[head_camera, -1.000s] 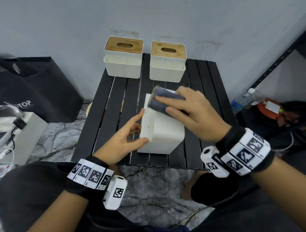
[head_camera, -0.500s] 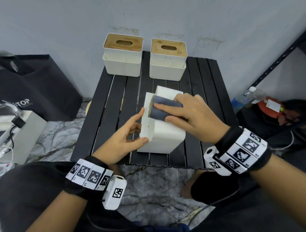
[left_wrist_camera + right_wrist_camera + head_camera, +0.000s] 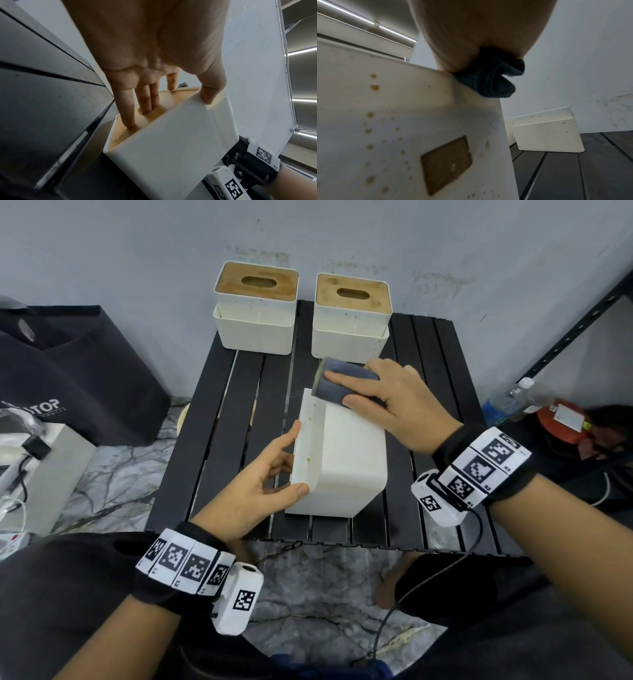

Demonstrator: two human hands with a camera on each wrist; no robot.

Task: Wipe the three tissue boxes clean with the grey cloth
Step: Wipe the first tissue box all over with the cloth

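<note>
A white tissue box [image 3: 346,460] lies on its side in the middle of the black slatted table [image 3: 219,422]. Yellow-brown spots mark its left edge and underside [image 3: 402,121]. My left hand [image 3: 295,459] grips its left end, with fingers [image 3: 147,102] on the wooden lid and the thumb over the top edge. My right hand [image 3: 337,389] holds the folded grey cloth [image 3: 342,386] against the far end of the box's top face. Part of the cloth [image 3: 489,81] hangs past that edge. Two more tissue boxes with wooden lids [image 3: 255,313] [image 3: 351,320] stand upright at the back of the table.
The grey wall rises right behind the two back boxes. On the floor to the left are a black bag [image 3: 78,371] and a white device with cables [image 3: 37,467]. A plastic bottle [image 3: 513,402], a red object [image 3: 561,422] and a metal shelf upright [image 3: 575,326] are at the right.
My right hand has slid the grey cloth away from me along the top of the box, from its middle to its far edge. The left hand has kept its hold.
</note>
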